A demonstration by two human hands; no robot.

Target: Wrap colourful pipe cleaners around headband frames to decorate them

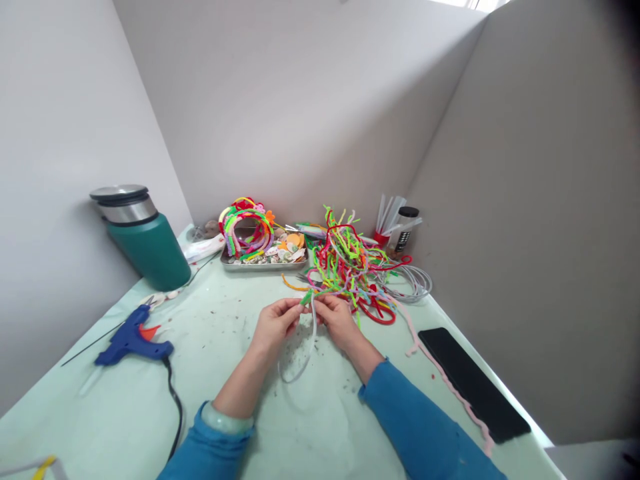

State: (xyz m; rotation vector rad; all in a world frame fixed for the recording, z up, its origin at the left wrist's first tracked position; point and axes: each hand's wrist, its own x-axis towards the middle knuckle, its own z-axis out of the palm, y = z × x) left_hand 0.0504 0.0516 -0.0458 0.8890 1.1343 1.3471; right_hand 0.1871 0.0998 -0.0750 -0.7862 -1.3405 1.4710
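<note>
Both hands on a white hairband

Left hand (pixel 274 325) and right hand (pixel 339 320) pinch the white hairband (pixel 306 347) and a green pipe cleaner (pixel 307 297) (glue gun (pixel 131 340) lies left).

Both hands, left (pixel 277 325) and right (pixel 339 319), pinch green pipe cleaner (pixel 307 297) on clear headband (pixel 306 347).
</note>
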